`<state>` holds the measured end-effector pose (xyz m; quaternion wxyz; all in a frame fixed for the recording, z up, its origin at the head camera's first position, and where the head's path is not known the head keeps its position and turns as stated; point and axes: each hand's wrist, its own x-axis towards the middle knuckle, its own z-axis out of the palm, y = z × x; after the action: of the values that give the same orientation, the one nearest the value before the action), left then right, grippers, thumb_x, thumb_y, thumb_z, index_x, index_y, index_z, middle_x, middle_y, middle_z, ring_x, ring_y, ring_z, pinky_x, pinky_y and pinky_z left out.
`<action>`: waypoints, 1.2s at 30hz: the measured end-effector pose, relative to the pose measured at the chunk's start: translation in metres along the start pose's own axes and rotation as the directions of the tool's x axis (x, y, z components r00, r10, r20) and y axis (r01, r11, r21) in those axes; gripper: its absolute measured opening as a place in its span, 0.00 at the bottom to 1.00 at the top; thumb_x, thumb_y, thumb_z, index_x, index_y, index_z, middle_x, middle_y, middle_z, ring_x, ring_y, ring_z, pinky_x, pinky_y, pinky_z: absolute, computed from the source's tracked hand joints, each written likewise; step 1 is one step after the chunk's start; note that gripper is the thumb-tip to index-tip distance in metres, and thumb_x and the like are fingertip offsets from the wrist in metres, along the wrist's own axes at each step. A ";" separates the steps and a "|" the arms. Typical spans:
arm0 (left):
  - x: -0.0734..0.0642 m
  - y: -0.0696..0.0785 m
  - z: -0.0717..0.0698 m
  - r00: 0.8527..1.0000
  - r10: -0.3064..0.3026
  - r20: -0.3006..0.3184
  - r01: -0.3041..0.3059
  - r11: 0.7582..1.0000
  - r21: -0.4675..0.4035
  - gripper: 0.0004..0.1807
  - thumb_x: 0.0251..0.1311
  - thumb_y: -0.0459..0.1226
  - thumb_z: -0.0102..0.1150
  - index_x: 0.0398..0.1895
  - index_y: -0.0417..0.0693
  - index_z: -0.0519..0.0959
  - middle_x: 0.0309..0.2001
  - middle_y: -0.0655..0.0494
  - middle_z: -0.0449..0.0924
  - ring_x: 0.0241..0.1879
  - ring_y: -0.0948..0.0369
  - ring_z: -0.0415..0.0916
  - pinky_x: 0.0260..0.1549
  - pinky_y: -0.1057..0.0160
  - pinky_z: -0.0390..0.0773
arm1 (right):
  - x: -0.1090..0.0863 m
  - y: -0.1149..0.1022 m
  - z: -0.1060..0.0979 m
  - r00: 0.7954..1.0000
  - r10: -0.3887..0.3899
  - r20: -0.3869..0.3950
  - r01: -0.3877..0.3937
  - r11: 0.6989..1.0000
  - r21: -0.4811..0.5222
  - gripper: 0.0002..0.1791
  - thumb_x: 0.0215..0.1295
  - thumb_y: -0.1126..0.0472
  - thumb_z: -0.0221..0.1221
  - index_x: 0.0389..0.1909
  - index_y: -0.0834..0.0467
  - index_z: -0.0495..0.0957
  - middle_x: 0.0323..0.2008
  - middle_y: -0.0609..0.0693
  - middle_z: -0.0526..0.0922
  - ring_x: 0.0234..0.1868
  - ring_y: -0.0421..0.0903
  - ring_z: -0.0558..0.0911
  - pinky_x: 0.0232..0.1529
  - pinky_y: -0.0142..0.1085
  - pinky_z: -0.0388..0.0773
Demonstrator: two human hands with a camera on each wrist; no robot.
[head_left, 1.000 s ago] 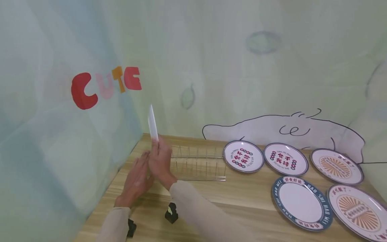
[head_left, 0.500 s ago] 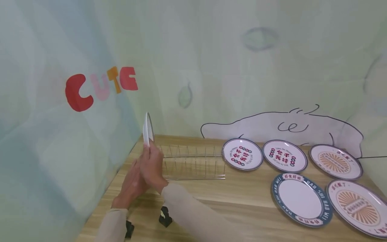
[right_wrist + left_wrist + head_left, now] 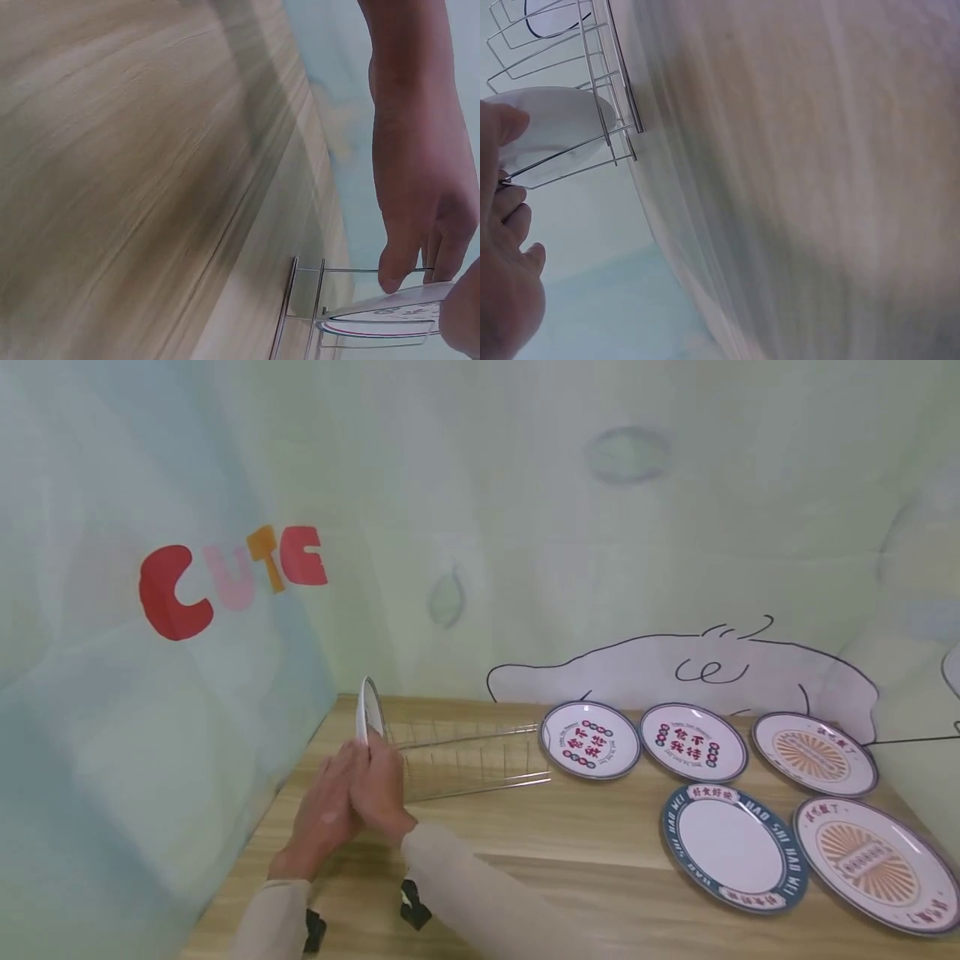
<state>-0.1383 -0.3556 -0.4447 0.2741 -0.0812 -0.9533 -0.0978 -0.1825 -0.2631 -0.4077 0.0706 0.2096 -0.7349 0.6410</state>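
Note:
My right hand (image 3: 378,785) pinches a white plate (image 3: 365,714), which stands on edge at the left end of a wire dish rack (image 3: 480,760). In the right wrist view the plate's (image 3: 375,322) lower rim sits down between the rack's wires. My left hand (image 3: 322,810) is beside the right one; in the left wrist view its fingers (image 3: 516,217) curl at the rack's end wire. The left thumb lies close to the plate's (image 3: 555,124) pale face. In the head view the hands hide the rack's left end and the plate's lower part.
Several printed plates lie on the wooden table (image 3: 570,835) to the right: two with red lettering (image 3: 590,739), two with orange sunbursts (image 3: 813,755), and one blue-rimmed plate (image 3: 735,847). Curtain walls (image 3: 450,527) enclose the table's left and back.
The plate has come down into the rack's left end, in the right hand. The rack has turned slightly, its left end shifting nearer to me. The head view has swung a little right.

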 end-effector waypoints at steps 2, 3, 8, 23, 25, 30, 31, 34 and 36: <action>-0.001 -0.001 -0.001 1.000 0.013 -0.017 -0.013 1.000 0.014 0.36 0.44 0.27 0.57 0.62 0.29 0.60 0.62 0.36 0.64 0.62 0.44 0.61 0.58 0.39 0.62 | 0.000 0.002 0.001 1.000 -0.015 0.016 0.016 0.999 -0.042 0.13 0.69 0.60 0.46 0.45 0.56 0.78 0.40 0.52 0.85 0.40 0.37 0.80 0.40 0.27 0.78; -0.001 -0.001 -0.001 1.000 0.012 -0.019 -0.012 1.000 0.019 0.35 0.45 0.27 0.56 0.61 0.29 0.61 0.61 0.37 0.65 0.61 0.44 0.62 0.57 0.39 0.62 | 0.000 0.002 0.001 1.000 -0.021 0.022 0.023 0.998 -0.063 0.13 0.68 0.60 0.47 0.46 0.55 0.78 0.41 0.52 0.84 0.41 0.37 0.80 0.41 0.27 0.78; 0.004 -0.008 -0.003 0.998 -0.062 -0.005 0.062 0.998 -0.020 0.24 0.53 0.27 0.52 0.56 0.34 0.66 0.58 0.39 0.70 0.59 0.45 0.66 0.58 0.40 0.62 | 0.001 0.001 -0.002 0.996 -0.046 0.082 0.062 0.977 -0.204 0.13 0.67 0.58 0.48 0.48 0.53 0.77 0.42 0.50 0.84 0.41 0.39 0.81 0.39 0.28 0.78; 0.008 -0.019 0.001 0.992 -0.104 -0.077 0.093 0.987 -0.131 0.24 0.50 0.22 0.52 0.55 0.31 0.70 0.55 0.35 0.73 0.57 0.39 0.68 0.57 0.37 0.62 | -0.013 -0.008 -0.009 0.968 -0.109 0.228 0.214 0.832 -0.511 0.22 0.65 0.56 0.50 0.60 0.55 0.69 0.49 0.49 0.82 0.46 0.38 0.81 0.37 0.26 0.80; 0.008 -0.019 0.001 0.992 -0.102 -0.075 0.090 0.985 -0.146 0.25 0.50 0.22 0.52 0.56 0.32 0.71 0.55 0.36 0.73 0.57 0.38 0.68 0.58 0.38 0.61 | -0.014 -0.012 -0.012 0.966 -0.103 0.239 0.219 0.817 -0.534 0.23 0.65 0.56 0.50 0.60 0.55 0.68 0.49 0.48 0.82 0.46 0.38 0.81 0.36 0.26 0.80; 0.008 -0.019 0.002 0.992 -0.090 -0.087 0.074 0.981 -0.180 0.24 0.50 0.21 0.53 0.55 0.33 0.72 0.55 0.36 0.74 0.56 0.38 0.69 0.57 0.38 0.63 | -0.018 -0.017 -0.018 0.952 -0.086 0.295 0.250 0.775 -0.580 0.22 0.66 0.55 0.49 0.59 0.56 0.66 0.48 0.47 0.81 0.44 0.36 0.81 0.33 0.24 0.77; 0.007 -0.019 0.002 0.992 -0.086 -0.093 0.068 0.981 -0.182 0.24 0.50 0.21 0.53 0.54 0.34 0.73 0.54 0.36 0.74 0.55 0.38 0.70 0.56 0.38 0.64 | -0.019 -0.018 -0.019 0.948 -0.086 0.308 0.259 0.769 -0.585 0.22 0.66 0.55 0.49 0.59 0.56 0.66 0.47 0.47 0.81 0.43 0.35 0.81 0.31 0.23 0.77; 0.004 -0.016 0.003 0.991 -0.075 -0.112 0.052 0.980 -0.194 0.23 0.49 0.21 0.55 0.52 0.35 0.75 0.53 0.36 0.76 0.54 0.39 0.71 0.55 0.37 0.65 | -0.022 -0.018 -0.024 0.943 -0.087 0.322 0.274 0.753 -0.599 0.20 0.65 0.54 0.49 0.56 0.55 0.68 0.46 0.45 0.82 0.40 0.35 0.81 0.28 0.23 0.75; 0.003 -0.014 0.004 0.991 -0.076 -0.108 0.054 0.980 -0.193 0.23 0.49 0.21 0.55 0.52 0.36 0.75 0.54 0.37 0.75 0.54 0.39 0.71 0.56 0.39 0.65 | -0.024 -0.018 -0.027 0.944 -0.090 0.318 0.276 0.744 -0.609 0.18 0.65 0.54 0.50 0.54 0.54 0.69 0.44 0.44 0.82 0.38 0.35 0.81 0.27 0.23 0.74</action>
<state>-0.1451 -0.3676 -0.4481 0.3163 -0.0698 -0.9243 -0.2017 -0.1584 -0.2331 -0.3954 0.1012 0.3289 -0.8884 0.3039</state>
